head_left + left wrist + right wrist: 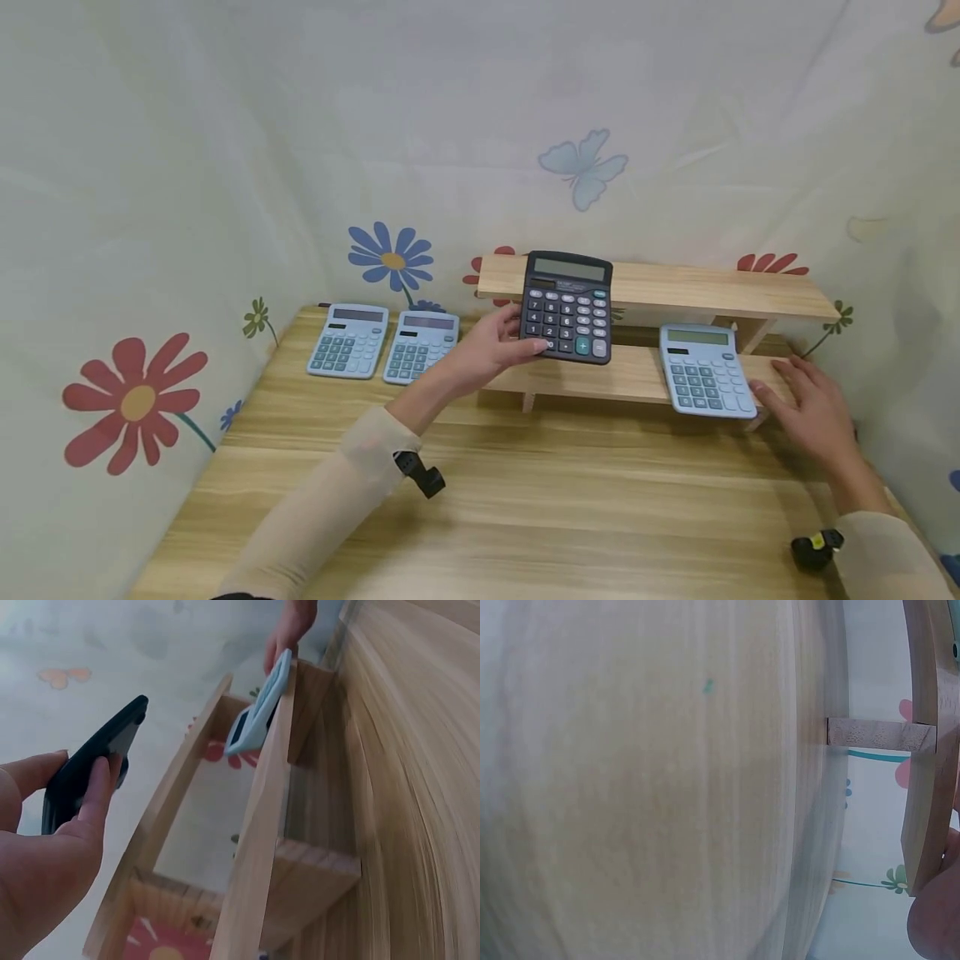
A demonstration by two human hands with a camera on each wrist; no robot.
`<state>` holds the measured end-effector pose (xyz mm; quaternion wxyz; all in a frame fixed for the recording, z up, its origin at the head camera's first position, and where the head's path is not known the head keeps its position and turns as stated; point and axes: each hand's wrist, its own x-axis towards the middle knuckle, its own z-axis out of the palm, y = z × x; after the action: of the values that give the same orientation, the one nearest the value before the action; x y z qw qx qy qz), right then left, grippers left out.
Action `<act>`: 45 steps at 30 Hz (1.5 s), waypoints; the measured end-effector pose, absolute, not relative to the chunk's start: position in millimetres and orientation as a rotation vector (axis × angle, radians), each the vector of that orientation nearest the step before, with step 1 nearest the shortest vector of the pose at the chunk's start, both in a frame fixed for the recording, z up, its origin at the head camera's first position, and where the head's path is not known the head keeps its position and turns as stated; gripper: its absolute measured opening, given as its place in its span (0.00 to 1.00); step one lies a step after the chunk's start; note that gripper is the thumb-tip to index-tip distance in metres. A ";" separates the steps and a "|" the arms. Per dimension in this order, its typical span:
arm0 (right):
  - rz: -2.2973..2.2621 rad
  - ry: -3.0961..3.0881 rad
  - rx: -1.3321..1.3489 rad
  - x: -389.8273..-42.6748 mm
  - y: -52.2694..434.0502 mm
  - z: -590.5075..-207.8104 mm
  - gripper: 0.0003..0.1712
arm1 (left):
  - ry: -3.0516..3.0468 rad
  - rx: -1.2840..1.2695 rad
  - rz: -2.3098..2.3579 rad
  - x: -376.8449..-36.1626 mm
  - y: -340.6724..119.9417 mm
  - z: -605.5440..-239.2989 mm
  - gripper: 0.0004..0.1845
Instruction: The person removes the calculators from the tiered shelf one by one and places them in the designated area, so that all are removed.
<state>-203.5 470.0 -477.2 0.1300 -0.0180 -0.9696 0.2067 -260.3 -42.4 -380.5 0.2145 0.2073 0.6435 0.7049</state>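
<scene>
- Flowered cloth walls in my wooden tabletop (525, 500), with a two-tier wooden shelf (675, 292) standing at the back.
- My left hand (491, 346) grips the black calculator (567, 307) by its lower left edge, thumb on the keys, holding it up in front of the shelf, clear of both boards.
- My right hand (813, 408) lies flat with straight fingers on the lower board, touching the right edge of a blue calculator (705, 371) that rests there.
- Two more blue calculators (382, 343) lie side by side on the tabletop, left of the shelf.
</scene>
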 end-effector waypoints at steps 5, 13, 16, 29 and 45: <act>0.606 -2.819 -0.058 -202.7 470.0 -478.8 0.44 | 1.840 0.541 1.953 -264.8 -71.7 -381.3 0.39; 0.618 -2.823 -0.074 -201.3 467.8 -475.6 0.46 | 1.860 0.488 2.021 -271.5 -120.4 -376.4 0.40; 0.615 -2.822 -0.068 -201.3 468.0 -475.2 0.45 | 1.873 0.468 2.034 -273.2 -136.5 -378.5 0.39; 0.599 -2.806 -0.037 -203.0 471.7 -478.1 0.45 | 1.942 0.376 2.004 -267.4 -205.1 -400.0 0.40; 0.605 -2.815 -0.043 -203.5 470.4 -476.4 0.45 | 1.993 0.311 1.953 -255.9 -298.9 -430.3 0.37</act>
<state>-203.5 470.4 -476.4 0.1305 -0.0148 -0.9692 0.2083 -255.9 -298.9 -430.3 0.1662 0.1094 0.7000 0.6859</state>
